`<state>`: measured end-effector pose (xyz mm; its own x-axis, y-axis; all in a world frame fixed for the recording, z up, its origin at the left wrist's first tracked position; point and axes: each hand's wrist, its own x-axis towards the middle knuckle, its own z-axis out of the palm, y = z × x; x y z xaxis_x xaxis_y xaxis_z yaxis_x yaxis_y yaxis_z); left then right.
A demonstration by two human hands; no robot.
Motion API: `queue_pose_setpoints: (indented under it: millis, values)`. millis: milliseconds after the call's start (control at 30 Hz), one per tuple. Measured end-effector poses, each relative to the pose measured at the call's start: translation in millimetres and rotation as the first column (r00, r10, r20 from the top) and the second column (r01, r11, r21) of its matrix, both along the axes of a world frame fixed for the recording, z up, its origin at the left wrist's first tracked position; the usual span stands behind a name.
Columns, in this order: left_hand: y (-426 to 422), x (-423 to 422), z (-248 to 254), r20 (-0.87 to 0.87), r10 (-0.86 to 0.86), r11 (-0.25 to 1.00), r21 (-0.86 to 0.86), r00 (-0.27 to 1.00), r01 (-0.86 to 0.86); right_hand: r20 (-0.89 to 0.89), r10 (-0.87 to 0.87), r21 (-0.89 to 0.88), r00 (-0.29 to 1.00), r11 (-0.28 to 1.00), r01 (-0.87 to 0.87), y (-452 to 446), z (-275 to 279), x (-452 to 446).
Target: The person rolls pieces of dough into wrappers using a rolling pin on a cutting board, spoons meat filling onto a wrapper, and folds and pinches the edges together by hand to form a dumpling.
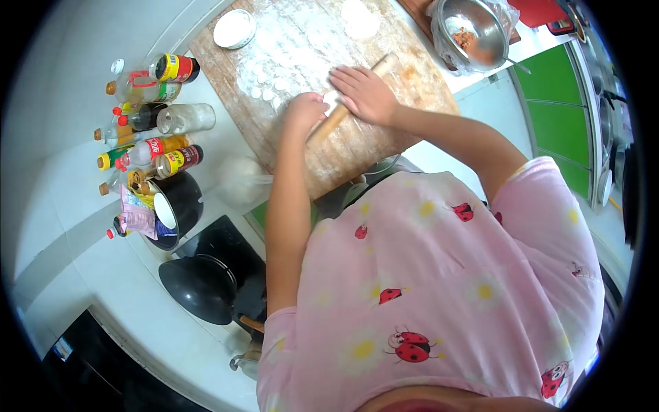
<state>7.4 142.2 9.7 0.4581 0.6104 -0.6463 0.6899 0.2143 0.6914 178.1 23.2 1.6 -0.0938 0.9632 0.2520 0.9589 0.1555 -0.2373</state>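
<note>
A floured wooden board (302,34) lies on the counter. Across its near part a wooden rolling pin (353,101) sits diagonally under my right hand (366,95), whose fingers are stretched out flat over it. My left hand (306,113) pinches the edge of a small white dough round (332,101), which lies against the pin between both hands. Several small dough pieces (257,92) rest on the flour left of my hands. Flat dough rounds (360,18) lie at the board's far side.
A white bowl (234,29) stands on the board's far left corner. At the upper right is a metal bowl (473,33) with reddish filling and a spoon. Bottles (147,151) and a jar (187,118) line the left side, near a black wok (198,288).
</note>
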Motion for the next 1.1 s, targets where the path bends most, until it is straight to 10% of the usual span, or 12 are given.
queue_pose_setpoints:
  millis: [100, 333, 467, 600, 733, 833, 1033, 1100]
  values:
    - [-3.8, 5.9, 2.8, -0.132, -0.057, 0.953, 0.288, 0.990, 0.094, 0.136, -0.064, -0.013, 0.989, 0.998, 0.066, 32.4, 4.3, -8.5]
    - [-3.7, -8.6, 0.8, 0.071, 0.180, 0.968, -0.191, 0.981, -0.163, -0.066, 0.024, -0.016, 0.998, 1.000, -0.025, -24.8, -2.0, -0.3]
    - [5.2, -1.9, -15.5, -0.139, -0.105, 0.947, 0.289, 0.985, 0.141, 0.057, -0.050, 0.027, 0.997, 0.998, 0.048, 28.3, -0.1, -10.3]
    - [2.6, -23.2, -28.6, 0.080, 0.211, 0.977, -0.002, 0.974, -0.212, -0.056, 0.067, -0.014, 0.996, 0.998, -0.067, -29.0, -9.0, 1.7]
    - [2.0, -11.4, -2.6, -0.059, -0.028, 0.996, -0.090, 0.998, 0.022, -0.032, 0.072, -0.025, 0.997, 0.997, -0.073, -7.9, -5.4, -2.0]
    - [3.6, -5.5, -11.3, -0.133, -0.107, 0.957, 0.255, 0.985, 0.138, -0.005, 0.046, 0.034, 0.999, 0.998, -0.046, 28.1, -4.1, -8.3]
    - [-7.4, -29.3, -6.8, 0.077, 0.339, 0.938, -0.112, 0.938, -0.330, -0.079, 0.204, -0.039, 0.976, 0.977, -0.208, -32.9, -8.1, 10.5]
    - [-6.0, -22.4, 4.6, 0.007, 0.152, 0.984, -0.092, 0.988, -0.151, -0.068, 0.217, -0.045, 0.974, 0.975, -0.220, -33.8, -11.2, 11.0]
